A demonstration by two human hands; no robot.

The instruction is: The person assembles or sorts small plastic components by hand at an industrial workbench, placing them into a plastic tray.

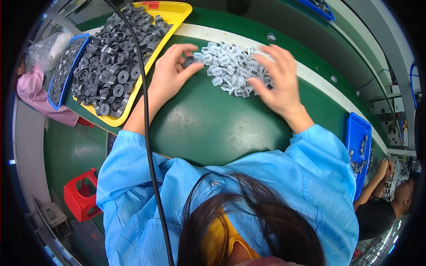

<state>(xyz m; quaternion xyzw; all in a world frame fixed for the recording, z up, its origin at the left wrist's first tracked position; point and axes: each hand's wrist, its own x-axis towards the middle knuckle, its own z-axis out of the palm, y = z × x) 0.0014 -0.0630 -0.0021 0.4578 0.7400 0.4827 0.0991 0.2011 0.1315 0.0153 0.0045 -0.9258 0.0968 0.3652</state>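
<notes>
Blue sleeves (317, 153), two: ran forward, forearms bare beyond the cuffs, over the green bench (208, 128). Left grip (170, 71): was half curled, thumb and forefinger parted beside a dark grey piece (189, 61); whether it had hold of this could not be told. Right grip (280, 84): was blurred, fingers spread, thumb well apart, nothing visibly clasped. Pale plastic pieces (228, 66): lay heaped between both grips.

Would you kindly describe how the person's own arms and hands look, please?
The left hand and right hand are bare and ungloved. The left sleeve and right sleeve are loose and light blue with fine stripes, ending short of the hands. A black cable passes in front of the left sleeve.
</notes>
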